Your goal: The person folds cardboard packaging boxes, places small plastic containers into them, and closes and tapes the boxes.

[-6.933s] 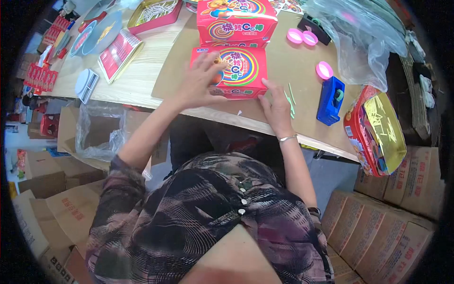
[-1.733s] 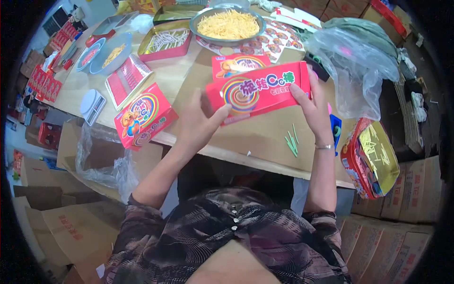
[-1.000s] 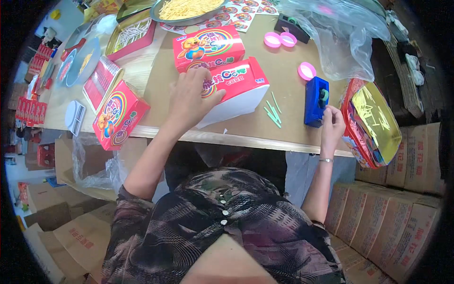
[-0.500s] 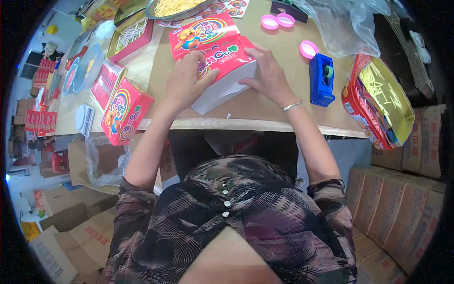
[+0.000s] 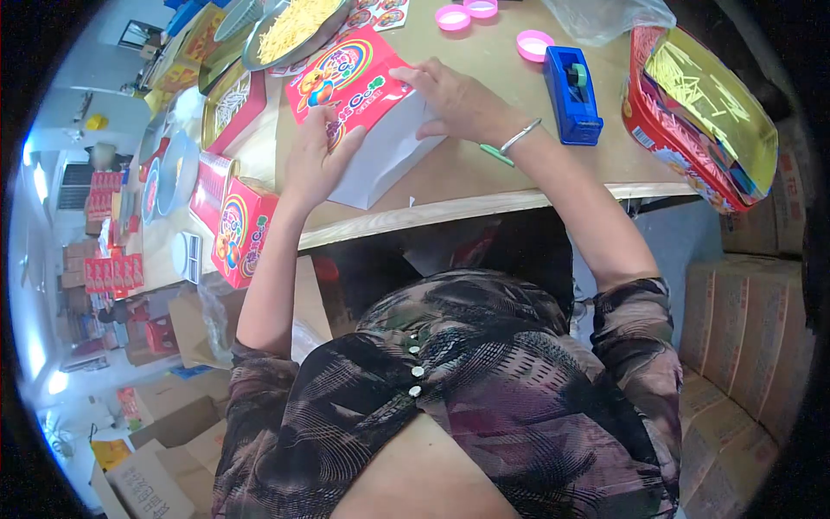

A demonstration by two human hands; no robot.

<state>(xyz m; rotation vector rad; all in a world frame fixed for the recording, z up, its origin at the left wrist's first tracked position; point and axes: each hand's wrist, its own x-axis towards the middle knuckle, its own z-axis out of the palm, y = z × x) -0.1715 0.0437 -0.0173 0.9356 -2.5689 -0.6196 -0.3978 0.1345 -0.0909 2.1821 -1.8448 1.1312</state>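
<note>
A pink carton with a rainbow and cartoon animal printed on it lies on the table in front of me, its plain white side facing me. My left hand grips its left edge, thumb on the printed face and fingertips partly hidden. On the right edge, my right hand presses its fingers over the printed panel while the thumb rests against the white side. A silver bracelet circles my right wrist, with a small green strip beside it that I cannot identify.
A blue tape dispenser and pink rings lie to the right, near a red tin of pale sticks. Another pink carton stands left by a small scale. A metal bowl holds yellow strips.
The carton's printed panel, previously folded with a step across it, now lies flatter and nearly continuous. Both hands stay on the carton. The whole view has tilted and shifted.
</note>
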